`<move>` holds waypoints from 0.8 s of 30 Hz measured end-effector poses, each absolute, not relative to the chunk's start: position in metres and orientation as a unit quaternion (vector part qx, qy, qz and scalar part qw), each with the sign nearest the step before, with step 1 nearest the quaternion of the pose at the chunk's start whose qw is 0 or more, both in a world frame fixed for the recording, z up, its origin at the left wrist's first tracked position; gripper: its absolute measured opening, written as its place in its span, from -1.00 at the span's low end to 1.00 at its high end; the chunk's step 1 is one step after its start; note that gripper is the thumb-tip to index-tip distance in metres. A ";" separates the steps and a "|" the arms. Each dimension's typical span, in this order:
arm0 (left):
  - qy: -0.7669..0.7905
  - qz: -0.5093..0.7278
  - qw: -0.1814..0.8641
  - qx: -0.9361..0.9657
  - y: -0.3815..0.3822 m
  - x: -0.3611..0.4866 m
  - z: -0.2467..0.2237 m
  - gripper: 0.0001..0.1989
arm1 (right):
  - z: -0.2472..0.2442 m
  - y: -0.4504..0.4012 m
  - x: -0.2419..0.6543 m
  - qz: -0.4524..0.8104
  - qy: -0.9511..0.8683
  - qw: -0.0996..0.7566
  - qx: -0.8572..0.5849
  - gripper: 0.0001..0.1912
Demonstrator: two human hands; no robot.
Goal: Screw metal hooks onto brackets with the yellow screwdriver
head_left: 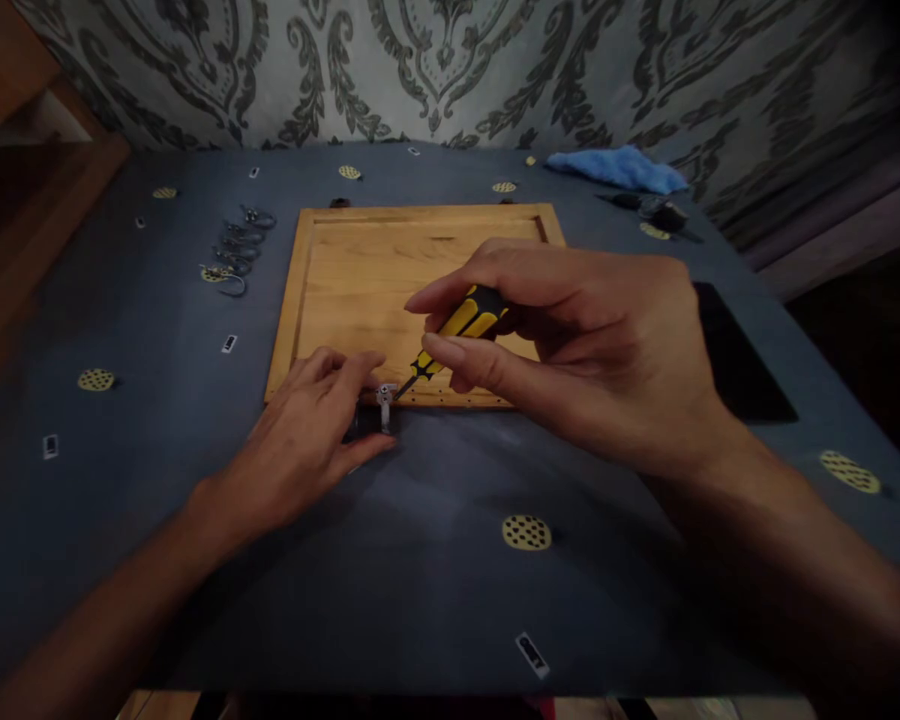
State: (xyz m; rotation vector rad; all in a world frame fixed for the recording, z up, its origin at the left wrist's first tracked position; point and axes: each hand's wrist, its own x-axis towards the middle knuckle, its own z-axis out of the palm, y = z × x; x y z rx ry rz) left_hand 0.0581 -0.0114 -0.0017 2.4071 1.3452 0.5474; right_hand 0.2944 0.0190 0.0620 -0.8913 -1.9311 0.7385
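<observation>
My right hand [570, 340] grips a yellow-and-black screwdriver [465, 320] by its handle, between thumb and fingers. The thin shaft slants down to the left, its tip beside a small metal hook [385, 397] at the board's front edge. A cross-slotted screw head shows on the hook's plate. My left hand [315, 410] closes round that hook, fingers over the board and thumb below the edge; its fingers partly hide it. The wooden panel [290, 300], with a raised frame and small holes along the front edge, lies flat on the table.
Several metal hooks [240, 240] lie in a row left of the panel. A blue cloth [619, 168], a dark tool [660, 212] and a black flat slab [742, 360] lie to the right. The patterned wall [435, 70] bounds the blue-grey tablecloth [420, 580].
</observation>
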 end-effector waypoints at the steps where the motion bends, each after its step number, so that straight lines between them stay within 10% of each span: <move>1: 0.473 0.190 0.162 0.845 -0.012 0.058 -0.002 -0.38 | 0.062 0.019 0.294 0.300 -0.775 0.426 -0.359 -0.76; 24: 0.472 0.171 0.129 0.855 -0.010 0.060 0.004 -0.47 | 0.060 0.023 0.294 0.213 -0.843 0.394 -0.298 -0.87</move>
